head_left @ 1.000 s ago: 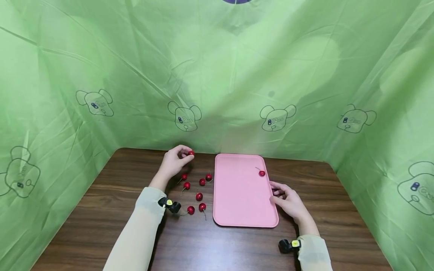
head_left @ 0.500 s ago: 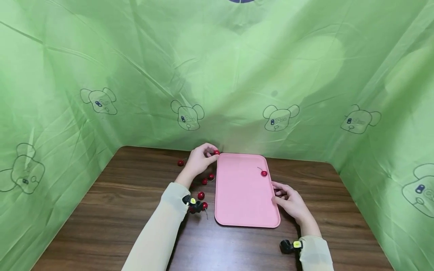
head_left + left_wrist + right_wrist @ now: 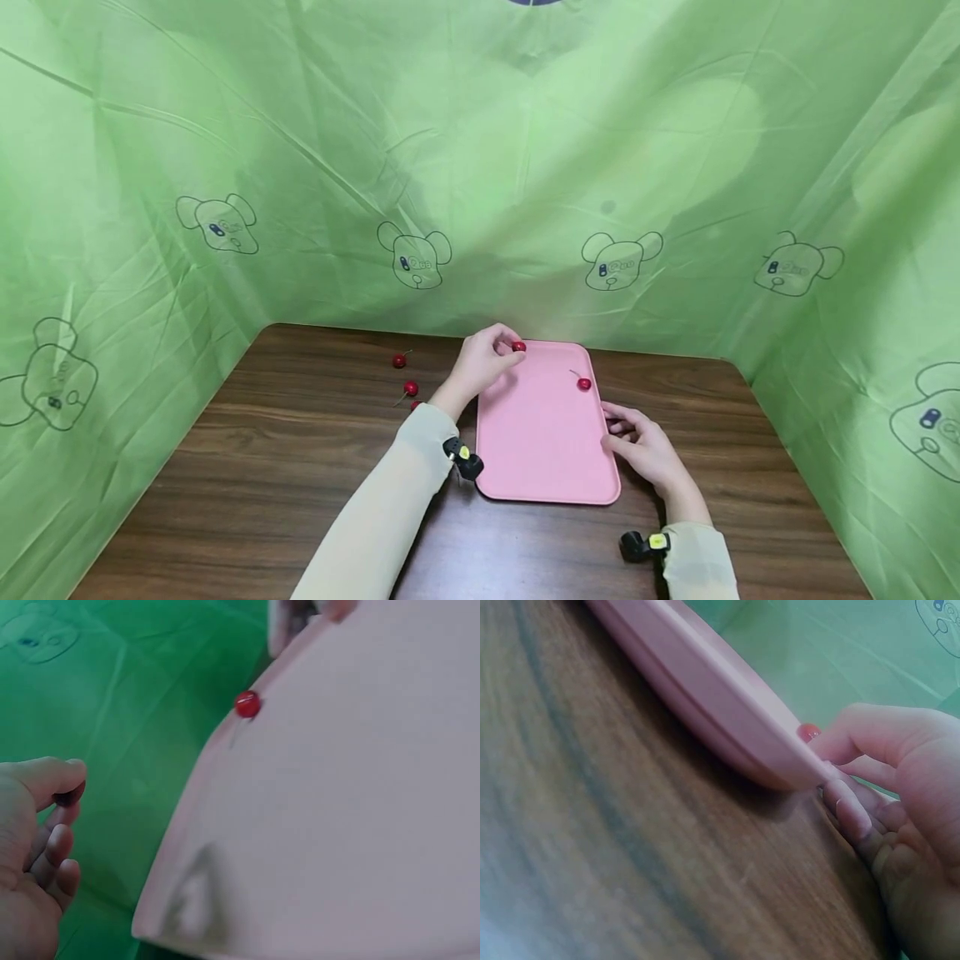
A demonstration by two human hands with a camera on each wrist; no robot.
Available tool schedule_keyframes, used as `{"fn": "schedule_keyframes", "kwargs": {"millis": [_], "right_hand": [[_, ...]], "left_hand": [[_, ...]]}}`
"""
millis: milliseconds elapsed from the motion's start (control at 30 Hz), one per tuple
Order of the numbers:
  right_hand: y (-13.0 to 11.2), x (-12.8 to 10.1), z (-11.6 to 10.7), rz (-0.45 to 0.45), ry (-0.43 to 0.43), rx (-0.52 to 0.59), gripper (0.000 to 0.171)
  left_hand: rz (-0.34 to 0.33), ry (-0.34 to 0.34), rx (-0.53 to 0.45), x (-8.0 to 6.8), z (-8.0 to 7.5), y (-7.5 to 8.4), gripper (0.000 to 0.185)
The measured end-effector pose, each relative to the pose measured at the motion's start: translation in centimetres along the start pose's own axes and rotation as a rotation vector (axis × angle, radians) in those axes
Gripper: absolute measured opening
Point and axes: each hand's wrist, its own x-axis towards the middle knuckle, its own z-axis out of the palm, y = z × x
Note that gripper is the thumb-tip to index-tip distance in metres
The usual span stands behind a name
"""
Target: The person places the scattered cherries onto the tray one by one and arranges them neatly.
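My left hand (image 3: 507,350) pinches a red cherry (image 3: 518,346) between thumb and fingertips, just over the far left corner of the pink tray (image 3: 536,442). In the left wrist view the same cherry (image 3: 69,796) shows dark under my thumb, left of the tray (image 3: 337,825). One cherry with a stem (image 3: 583,383) lies on the tray near its far right edge, also visible in the left wrist view as the lone cherry (image 3: 247,703). My right hand (image 3: 618,433) grips the tray's right rim (image 3: 705,690), thumb on top and fingers (image 3: 855,817) curled against the edge.
Loose cherries (image 3: 399,361) (image 3: 410,388) lie on the brown wooden table (image 3: 247,467) left of the tray; others are hidden behind my left sleeve (image 3: 382,517). Green printed cloth (image 3: 480,167) walls in the table on three sides.
My left hand carried the pinched cherry rightward from the table's left-centre to above the tray's far left corner. The right hand and the tray stayed still.
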Motion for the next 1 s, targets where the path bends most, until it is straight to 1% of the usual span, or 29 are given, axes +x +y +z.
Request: {"fn": "schedule_keyframes", "kwargs": {"millis": [133, 267, 367, 500, 567, 633, 833, 1000], "right_hand": [[0.0, -0.2, -0.1, 0.003, -0.001, 0.003, 0.058], [0.0, -0.3, -0.1, 0.002, 0.000, 0.004, 0.058], [0.0, -0.1, -0.1, -0.003, -0.001, 0.002, 0.058], [0.0, 0.1, -0.1, -0.012, -0.005, -0.009, 0.057], [-0.1, 0.1, -0.1, -0.014, -0.004, -0.014, 0.057], [-0.1, 0.1, -0.2, -0.015, -0.003, -0.015, 0.057], [-0.2, 0.1, -0.2, -0.010, -0.008, -0.019, 0.057], [-0.1, 0.1, -0.2, -0.004, -0.008, -0.019, 0.057]], "left_hand": [[-0.008, -0.006, 0.001, 0.1, 1.2, 0.3, 0.020], [0.000, -0.020, -0.007, 0.2, 2.3, 0.6, 0.018], [0.004, -0.038, 0.013, 0.3, 3.1, 0.6, 0.018], [-0.017, -0.062, 0.027, 0.3, 4.2, 0.7, 0.018], [-0.022, -0.074, 0.016, 0.3, 4.9, 0.8, 0.018], [-0.021, -0.071, 0.020, 0.2, 5.6, 0.8, 0.018], [-0.025, -0.063, 0.041, 0.0, 7.5, 0.3, 0.020], [-0.009, -0.069, 0.053, 0.1, 8.6, -0.2, 0.019]]}}
